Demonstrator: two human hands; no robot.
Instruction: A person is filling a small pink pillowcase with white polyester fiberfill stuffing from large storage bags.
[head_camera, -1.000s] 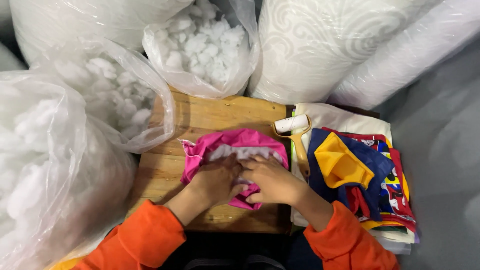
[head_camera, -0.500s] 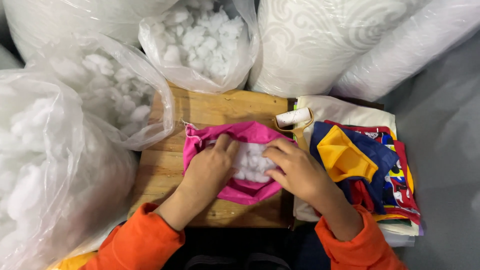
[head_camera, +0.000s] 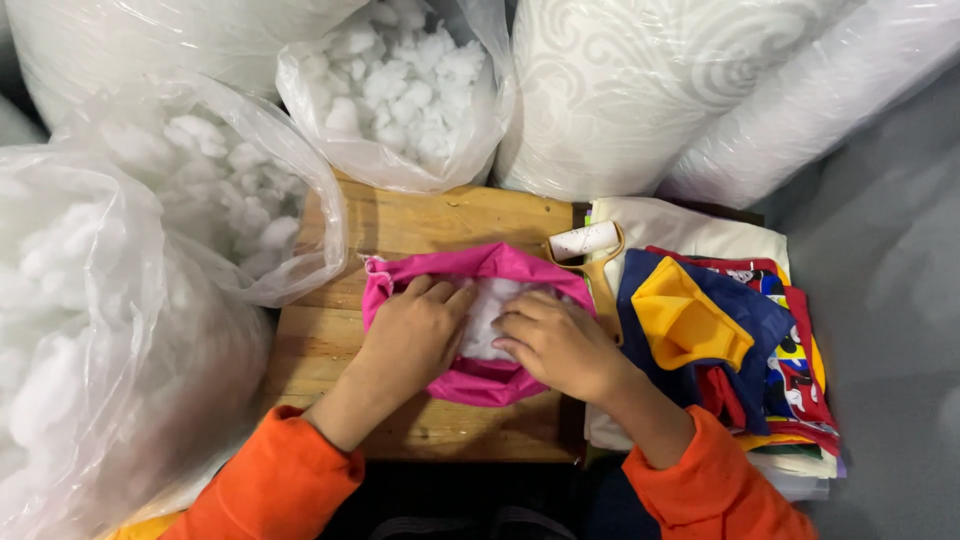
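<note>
A small wooden table (head_camera: 430, 225) sat among big bags. On it lay a pink cloth cover (head_camera: 480, 375), open at the top, with white fluff (head_camera: 490, 318) inside. The left hand (head_camera: 415, 335) pressed down flat on the cover, not gripping, maybe to hold it open. The right hand (head_camera: 555, 340) pushed bent fingers into the fluff. A clear bag of stuffing (head_camera: 400, 85) stood close behind, easy to reach. Bright folded cloths (head_camera: 720, 320) waited at the right.

I count two hands, left (head_camera: 415, 335) and right (head_camera: 560, 343), on one pink fabric cover (head_camera: 480, 375). Three clear bags of white stuffing (head_camera: 400, 85) ring the surface's (head_camera: 440, 215) left and far edges. One lint roller (head_camera: 585, 240), one stack of coloured fabric (head_camera: 720, 340).
</note>
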